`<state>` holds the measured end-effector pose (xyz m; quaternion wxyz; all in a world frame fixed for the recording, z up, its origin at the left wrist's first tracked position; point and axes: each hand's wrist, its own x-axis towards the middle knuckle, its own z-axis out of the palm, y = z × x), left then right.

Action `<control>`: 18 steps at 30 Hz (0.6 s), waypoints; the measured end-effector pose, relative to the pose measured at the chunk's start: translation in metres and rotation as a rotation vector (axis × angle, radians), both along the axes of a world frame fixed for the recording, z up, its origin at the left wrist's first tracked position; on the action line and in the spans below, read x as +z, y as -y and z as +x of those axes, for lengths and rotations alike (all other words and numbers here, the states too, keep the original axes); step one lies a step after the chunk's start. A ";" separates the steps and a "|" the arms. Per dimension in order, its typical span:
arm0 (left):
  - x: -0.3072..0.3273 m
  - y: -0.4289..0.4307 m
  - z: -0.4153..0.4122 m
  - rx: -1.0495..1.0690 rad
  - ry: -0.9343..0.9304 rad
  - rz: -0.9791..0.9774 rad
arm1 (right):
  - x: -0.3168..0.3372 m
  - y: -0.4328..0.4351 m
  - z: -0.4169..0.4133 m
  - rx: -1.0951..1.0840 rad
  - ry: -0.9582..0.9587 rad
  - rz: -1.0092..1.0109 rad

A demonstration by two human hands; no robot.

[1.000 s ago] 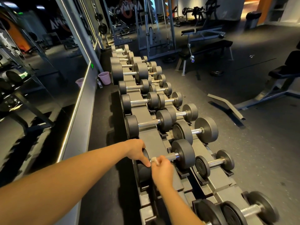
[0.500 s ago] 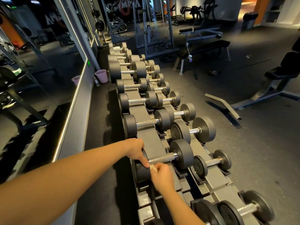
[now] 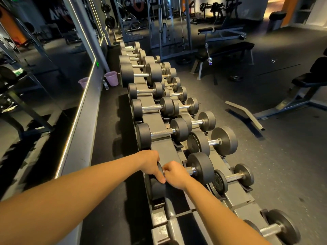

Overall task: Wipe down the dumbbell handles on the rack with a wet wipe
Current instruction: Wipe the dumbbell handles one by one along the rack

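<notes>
**A:** What's new at the dumbbell (image 3: 200,167), lower centre of the frame?

**B:** Half a second ago its handle (image 3: 192,170) lay bare, with the right hand (image 3: 175,174) just under it. Now that hand is clamped over the handle, fingers curled round. Only a short stub shows by the right end.

**A:** And the wipe?

**B:** A white scrap showed at the fingertips a second ago. Now I can't see it; presumably it's inside the fist.

**A:** The left hand (image 3: 152,165)?

**B:** It hasn't moved. Its fingers are wrapped over the dumbbell's left end, steadying it on the rack (image 3: 164,149).

**A:** So where does that leave the job?

**B:** I'd judge the wiping stroke on this handle is under way. The dumbbells up the rack toward upper centre likely come next.
</notes>
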<state>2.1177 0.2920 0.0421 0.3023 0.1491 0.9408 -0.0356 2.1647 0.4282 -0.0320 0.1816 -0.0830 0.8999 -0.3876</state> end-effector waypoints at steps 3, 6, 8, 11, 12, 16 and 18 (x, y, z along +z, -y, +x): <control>0.000 0.000 -0.002 0.002 0.010 0.005 | -0.001 -0.014 -0.004 0.089 0.052 -0.056; 0.001 0.001 -0.002 -0.005 0.007 0.014 | 0.000 -0.021 -0.014 0.182 -0.165 0.282; -0.001 0.003 -0.002 -0.007 0.007 0.037 | -0.001 -0.025 -0.014 0.201 -0.367 0.533; -0.008 0.009 -0.003 -0.020 -0.001 0.066 | -0.012 -0.030 0.008 -0.004 -0.469 0.658; -0.010 0.010 -0.003 -0.023 -0.009 0.071 | -0.018 -0.027 0.018 -0.127 -0.450 0.584; -0.013 0.013 -0.006 -0.031 -0.022 0.079 | -0.028 0.009 0.053 -0.682 -0.175 -0.218; -0.014 0.013 -0.007 -0.044 -0.015 0.088 | -0.033 0.024 0.059 -0.733 -0.036 -0.486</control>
